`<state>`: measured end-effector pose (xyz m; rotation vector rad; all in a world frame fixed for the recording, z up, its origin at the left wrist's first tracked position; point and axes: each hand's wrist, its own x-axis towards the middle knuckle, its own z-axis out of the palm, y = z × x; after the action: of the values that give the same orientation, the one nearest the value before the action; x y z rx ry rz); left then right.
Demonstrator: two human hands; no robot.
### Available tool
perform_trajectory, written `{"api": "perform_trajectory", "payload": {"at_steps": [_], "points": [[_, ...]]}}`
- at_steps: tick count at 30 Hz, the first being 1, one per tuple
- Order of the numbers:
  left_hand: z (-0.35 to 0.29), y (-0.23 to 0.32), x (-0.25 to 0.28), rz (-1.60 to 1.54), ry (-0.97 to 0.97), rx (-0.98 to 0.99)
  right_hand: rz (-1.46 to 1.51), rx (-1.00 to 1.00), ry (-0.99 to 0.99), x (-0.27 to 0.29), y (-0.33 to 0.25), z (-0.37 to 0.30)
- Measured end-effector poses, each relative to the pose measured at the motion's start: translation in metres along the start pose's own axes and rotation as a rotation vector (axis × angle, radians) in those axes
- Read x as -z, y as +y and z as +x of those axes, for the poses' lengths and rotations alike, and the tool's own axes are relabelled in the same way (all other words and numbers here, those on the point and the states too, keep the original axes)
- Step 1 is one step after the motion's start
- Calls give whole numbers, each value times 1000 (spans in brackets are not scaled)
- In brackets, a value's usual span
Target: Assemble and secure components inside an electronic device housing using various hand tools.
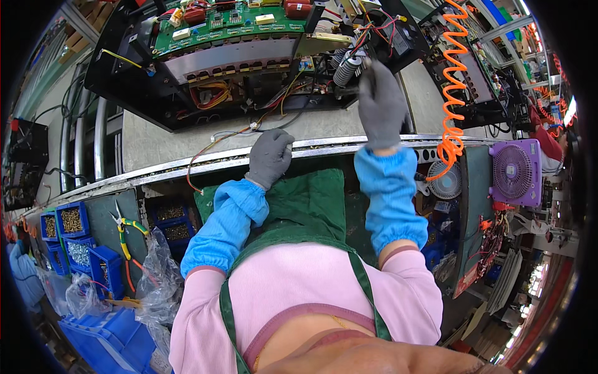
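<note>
My left hand (270,157), in a grey glove, rests at the metal rail (324,147) along the bench's front edge. Its fingers are curled in; whatever they may hold is hidden. A thin wire bundle (233,133) with connectors runs close to its fingertips. My right hand (381,107), also gloved, reaches to the right end of an open black machine chassis (146,103). Blur smears its fingers, beside a ribbed grey cylindrical part (346,70). A green circuit board (230,30) lies across the chassis top, above a long metal heat sink (233,59).
An orange coiled hose (453,75) hangs on the right, near a purple fan (516,171). At left are blue screw bins (73,220), yellow-green pliers (128,234) and clear plastic bags (159,268). Another chassis (464,68) stands beyond the hose. Metal rollers (99,140) flank the bench.
</note>
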<state>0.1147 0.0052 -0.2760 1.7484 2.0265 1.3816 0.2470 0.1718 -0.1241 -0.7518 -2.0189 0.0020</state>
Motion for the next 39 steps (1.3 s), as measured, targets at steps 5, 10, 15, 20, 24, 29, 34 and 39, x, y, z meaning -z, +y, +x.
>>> {"api": "perform_trajectory", "payload": {"at_steps": [5,10,15,20,24,29,34,39], "points": [[4,5,-1,5,-19,-27,-62,213,-165,-28,-14,21],[-1,-2,-2,7,14,-33,-29,223,-142,1,-10,-6],[1,-1,-2,17,-27,-17,-14,-191,-18,36,11,-68],[2,3,-2,59,17,-1,50,-36,68,38,-9,-23],[0,-1,-3,38,-18,-17,164,90,47,46,-28,-7],[1,2,-2,28,-35,-3,84,-80,-9,45,0,-51],[2,3,-1,15,-24,4,-82,-346,-265,66,15,-106],[3,3,-2,43,-22,20,200,-957,-806,72,31,-142]]}}
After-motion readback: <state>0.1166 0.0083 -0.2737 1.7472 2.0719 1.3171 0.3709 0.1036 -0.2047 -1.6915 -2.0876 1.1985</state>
